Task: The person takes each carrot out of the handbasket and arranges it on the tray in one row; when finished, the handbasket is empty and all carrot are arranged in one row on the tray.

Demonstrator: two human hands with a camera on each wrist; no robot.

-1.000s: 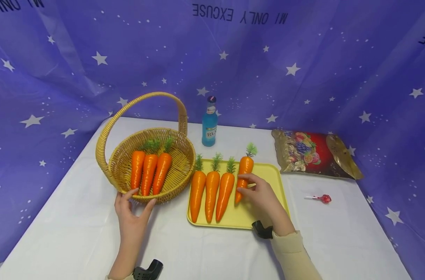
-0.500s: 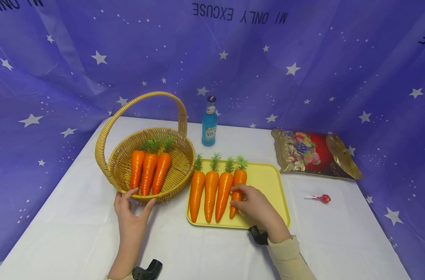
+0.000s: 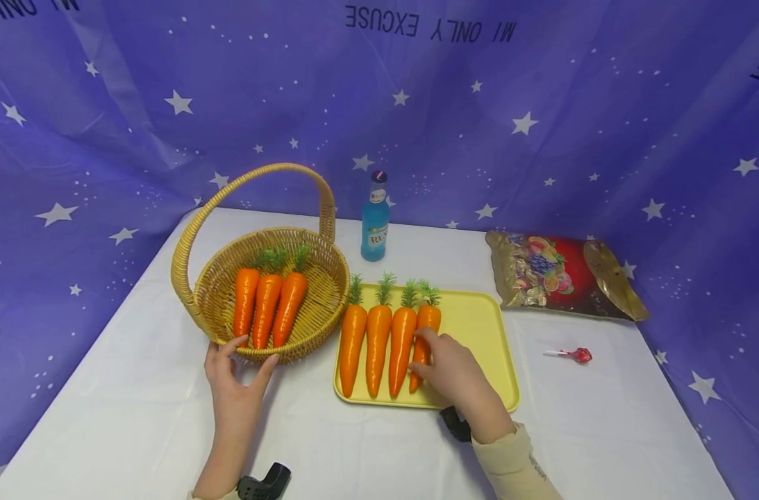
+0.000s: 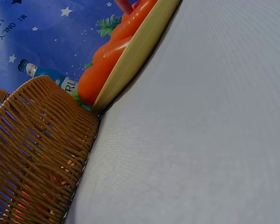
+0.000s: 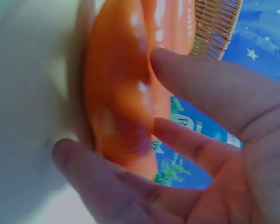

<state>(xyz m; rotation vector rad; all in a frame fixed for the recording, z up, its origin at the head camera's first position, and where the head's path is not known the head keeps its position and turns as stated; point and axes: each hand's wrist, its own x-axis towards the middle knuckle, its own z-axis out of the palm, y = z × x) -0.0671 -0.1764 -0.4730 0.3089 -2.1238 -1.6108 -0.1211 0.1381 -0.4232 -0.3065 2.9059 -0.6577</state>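
At the near side of a wicker basket point(image 3: 329, 333), my left hand point(image 3: 232, 396) holds the rim with its fingertips and thumb. Three carrots with green tops, such as one carrot point(image 3: 289, 309), lie side by side inside. My right hand point(image 3: 451, 371) is over a yellow tray point(image 3: 479, 333), its thumb and fingers spread about the rightmost carrot point(image 3: 428, 318). In the right wrist view the fingers stand loosely around this orange carrot point(image 5: 121, 88). It lies beside a row of three more carrots, the closest being another carrot point(image 3: 402, 347). The basket's woven side point(image 4: 42, 140) fills the left wrist view's left part.
A blue bottle point(image 3: 375, 222) stands behind, between basket and tray. To the right lie a red and gold snack bag point(image 3: 560, 274) and a red lollipop point(image 3: 580, 355). A starry purple cloth point(image 3: 416, 139) hangs behind the white tabletop point(image 3: 329, 451).
My right hand has brought the rightmost carrot left and nearer, down beside the row on the tray. Its thumb and index finger have since spread wider. My left hand stays at the basket.
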